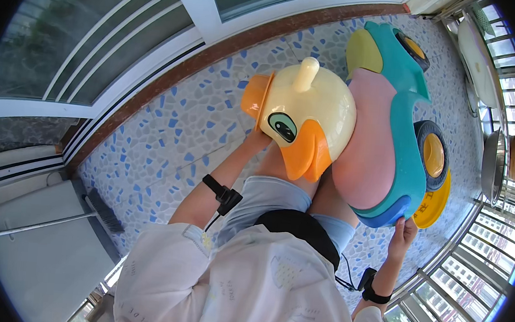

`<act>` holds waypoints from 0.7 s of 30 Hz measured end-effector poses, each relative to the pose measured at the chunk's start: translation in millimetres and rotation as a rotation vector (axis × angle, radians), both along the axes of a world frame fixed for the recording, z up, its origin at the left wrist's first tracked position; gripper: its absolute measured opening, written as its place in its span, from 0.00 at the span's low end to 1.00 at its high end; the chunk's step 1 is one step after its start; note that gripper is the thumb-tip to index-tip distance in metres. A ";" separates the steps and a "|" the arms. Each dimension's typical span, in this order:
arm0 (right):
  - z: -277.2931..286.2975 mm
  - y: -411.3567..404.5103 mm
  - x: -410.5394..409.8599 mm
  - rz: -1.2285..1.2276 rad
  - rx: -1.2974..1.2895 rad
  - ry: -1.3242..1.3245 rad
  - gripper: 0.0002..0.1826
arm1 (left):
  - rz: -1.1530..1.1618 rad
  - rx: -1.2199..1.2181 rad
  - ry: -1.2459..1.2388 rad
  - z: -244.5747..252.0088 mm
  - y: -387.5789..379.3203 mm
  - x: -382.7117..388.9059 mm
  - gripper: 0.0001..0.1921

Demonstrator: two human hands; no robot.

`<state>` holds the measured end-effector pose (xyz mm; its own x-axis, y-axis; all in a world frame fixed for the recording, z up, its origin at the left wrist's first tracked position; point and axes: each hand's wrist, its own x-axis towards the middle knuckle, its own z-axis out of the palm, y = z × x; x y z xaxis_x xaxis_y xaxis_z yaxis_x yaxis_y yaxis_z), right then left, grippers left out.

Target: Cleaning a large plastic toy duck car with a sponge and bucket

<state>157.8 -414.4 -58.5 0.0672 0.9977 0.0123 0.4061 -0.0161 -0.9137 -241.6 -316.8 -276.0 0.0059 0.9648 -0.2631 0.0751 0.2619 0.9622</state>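
A plastic duck-shaped ride-on toy (369,147) lies tilted before me, close to my knees. Its cream head has a large eye, an orange beak (308,153) and an orange hat (254,98). The body is pink and teal, with black-and-yellow wheels (433,155) facing right. My left hand (259,139) holds the head near the hat brim; its fingers are hidden behind the head. With thumb and fingers, my right hand (405,231) pinches the blue end piece (387,215) of the body.
A yellow round plastic thing (435,204) bearing writing is partly behind the near wheel. At left, a broom (103,212) lies by a grey panel (47,244). Glass sliding doors (112,40) line the far left; barred windows (462,263) and a metal pan (493,166) are at right.
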 end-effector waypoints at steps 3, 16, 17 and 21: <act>-2.8 -3.7 6.2 -0.028 -0.020 0.029 0.15 | -0.054 0.034 0.057 3.4 5.1 3.2 0.23; 57.3 76.8 -103.2 0.169 0.147 -0.137 0.14 | 0.017 0.023 -0.300 -27.5 38.9 -14.7 0.25; 58.5 83.0 -111.8 0.158 0.152 -0.134 0.14 | 0.007 0.010 -0.302 -34.1 35.8 -18.7 0.29; 69.1 102.5 -142.3 0.215 0.234 -0.181 0.19 | -0.007 -0.087 -0.363 -42.6 46.0 -20.5 0.29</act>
